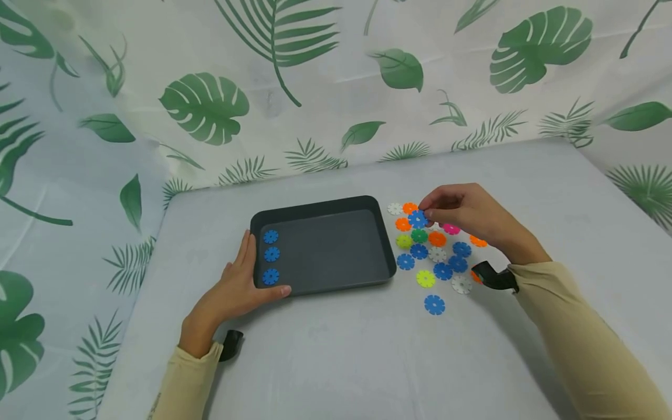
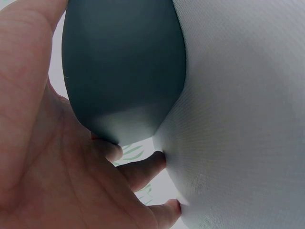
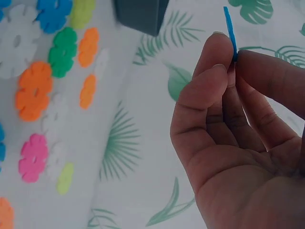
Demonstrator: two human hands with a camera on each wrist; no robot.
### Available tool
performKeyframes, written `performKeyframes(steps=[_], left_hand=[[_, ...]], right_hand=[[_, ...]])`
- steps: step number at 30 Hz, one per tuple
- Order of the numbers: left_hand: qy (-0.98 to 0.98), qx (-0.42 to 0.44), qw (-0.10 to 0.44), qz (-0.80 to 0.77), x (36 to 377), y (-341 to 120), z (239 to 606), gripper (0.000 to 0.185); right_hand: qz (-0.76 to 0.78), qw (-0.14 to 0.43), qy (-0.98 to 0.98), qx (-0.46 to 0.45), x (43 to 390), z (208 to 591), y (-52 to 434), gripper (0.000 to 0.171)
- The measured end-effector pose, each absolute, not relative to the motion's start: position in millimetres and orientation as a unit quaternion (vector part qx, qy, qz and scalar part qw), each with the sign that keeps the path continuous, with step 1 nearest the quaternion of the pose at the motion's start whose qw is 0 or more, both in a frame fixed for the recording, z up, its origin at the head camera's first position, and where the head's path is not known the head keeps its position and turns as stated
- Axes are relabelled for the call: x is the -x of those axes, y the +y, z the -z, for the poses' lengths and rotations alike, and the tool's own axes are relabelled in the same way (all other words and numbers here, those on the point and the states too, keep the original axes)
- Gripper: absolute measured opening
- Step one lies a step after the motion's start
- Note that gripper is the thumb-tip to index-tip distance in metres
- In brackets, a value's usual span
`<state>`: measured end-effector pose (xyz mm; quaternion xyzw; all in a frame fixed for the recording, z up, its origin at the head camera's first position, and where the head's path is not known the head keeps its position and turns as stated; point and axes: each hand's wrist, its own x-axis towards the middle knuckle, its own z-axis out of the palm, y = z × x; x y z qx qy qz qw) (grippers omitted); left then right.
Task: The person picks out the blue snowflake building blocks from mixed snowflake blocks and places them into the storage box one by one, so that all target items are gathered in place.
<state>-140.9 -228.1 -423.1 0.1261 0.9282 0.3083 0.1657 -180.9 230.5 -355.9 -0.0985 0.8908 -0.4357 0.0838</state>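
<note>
— Where to look first?

— At the right hand (image 1: pixel 475 219), with thumb and fingertips pinched narrow on a blue disc (image 1: pixel 417 219). Held up over the far left part of the loose discs (image 1: pixel 437 239), just beside the tray (image 1: pixel 331 251).

— Any long axis to mind?

— None, being round. Seen edge-on in the right wrist view, gripped near the rim, with most of the face standing clear past the fingertips. Hard to tell the exact tilt against the table (image 1: pixel 341 356).

— And lying which way from the tray?

— Off to the right, beyond the right wall. Judging by the head view, with nearly the full length of the tray between there and the three blue discs (image 1: pixel 271 254), set in a row along the left wall.

— Closest to that row?

— The left hand (image 1: pixel 238 291), spread wide at the near left corner, with thumb along the near wall and fingers against the left one. No disc in those fingers, as far as visible.

— Turning on what, then?

— On a leftward crossing over the right wall, probably.
</note>
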Motion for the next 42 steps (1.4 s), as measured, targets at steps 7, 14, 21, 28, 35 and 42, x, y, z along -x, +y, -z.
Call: performKeyframes(steps=[7,14,21,28,35,42], left_hand=[[0.927,-0.126,0.167,-0.313,141.0,-227.6,422.1,0.137],[0.926,-0.124,0.167,-0.314,140.9,-229.3,422.6,0.138],[0.927,-0.125,0.164,-0.312,142.0,-229.4,424.4,0.138],[0.926,-0.13,0.162,-0.315,143.2,-229.7,425.2,0.138],[0.926,-0.129,0.163,-0.316,143.0,-230.5,424.2,0.138],[0.926,-0.13,0.162,-0.315,143.5,-230.3,424.6,0.138]], right_hand=[[0.445,0.089,0.884,0.118,187.2,351.2,218.3,0.019],[0.445,0.091,0.881,0.136,193.0,347.0,206.5,0.019],[0.453,0.097,0.873,0.152,199.0,345.9,193.1,0.018],[0.474,0.097,0.859,0.165,202.2,346.2,182.4,0.016],[0.488,0.109,0.849,0.169,205.2,346.6,169.0,0.015],[0.488,0.113,0.848,0.175,209.9,347.5,158.7,0.014]])
